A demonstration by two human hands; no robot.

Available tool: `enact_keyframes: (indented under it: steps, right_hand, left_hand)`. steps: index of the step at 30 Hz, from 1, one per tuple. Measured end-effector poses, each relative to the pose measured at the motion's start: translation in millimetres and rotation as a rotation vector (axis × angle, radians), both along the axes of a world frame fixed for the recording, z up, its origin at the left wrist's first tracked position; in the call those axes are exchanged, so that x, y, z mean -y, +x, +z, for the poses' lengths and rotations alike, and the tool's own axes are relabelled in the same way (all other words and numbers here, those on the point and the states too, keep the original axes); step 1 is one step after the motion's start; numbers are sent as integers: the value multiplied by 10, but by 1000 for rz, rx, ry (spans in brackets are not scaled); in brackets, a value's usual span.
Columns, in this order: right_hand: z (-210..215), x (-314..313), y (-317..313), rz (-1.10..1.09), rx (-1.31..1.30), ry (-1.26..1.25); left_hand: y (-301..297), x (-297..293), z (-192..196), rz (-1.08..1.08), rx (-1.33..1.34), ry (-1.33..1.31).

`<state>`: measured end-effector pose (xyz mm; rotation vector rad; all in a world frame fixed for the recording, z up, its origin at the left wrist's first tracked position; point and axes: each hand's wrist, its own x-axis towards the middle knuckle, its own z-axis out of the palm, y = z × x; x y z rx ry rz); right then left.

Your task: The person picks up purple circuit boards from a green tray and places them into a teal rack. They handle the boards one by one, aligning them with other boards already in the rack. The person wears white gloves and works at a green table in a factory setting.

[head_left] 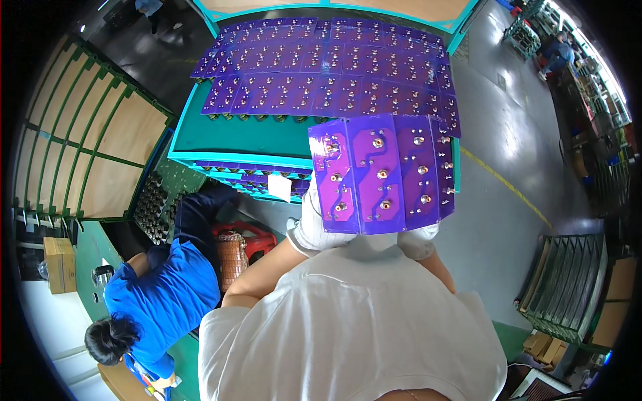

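Several purple circuit boards [369,160] with metal posts are held side by side in front of my chest. They overlap the near right edge of a teal cart [234,134]. My left hand [315,224], in a white glove, supports them from the left and below, its fingers mostly hidden. My right hand [419,242], also gloved, is under their near right edge, fingers out of sight. Rows of similar purple boards [281,63] cover the far part of the cart's top, close together. More boards [247,177] show on a lower level of the cart.
To my left, a person in a blue shirt [167,294] bends over a green bench [90,257]. A red stool-like object [257,240] is between us. A green rack with wooden panels [87,127] stands left, and a stack of racks [562,284] right. A yellow line [508,187] crosses the floor.
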<state>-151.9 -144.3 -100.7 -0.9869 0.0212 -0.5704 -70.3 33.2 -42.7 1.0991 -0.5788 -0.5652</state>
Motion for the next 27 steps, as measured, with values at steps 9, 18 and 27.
enact_keyframes:
  steps: [9,18,27]
  right_hand:
    - [-574,210,50,22,105,55]
    - [-385,199,53,-10,95,-148]
    - [-371,222,82,-10,88,-222]
  left_hand:
    - [55,35,-129,-286,-624,-594]
    - [123,-1,-463,-223,-963,-684]
    - [145,-9,-399,-215,-956,-587]
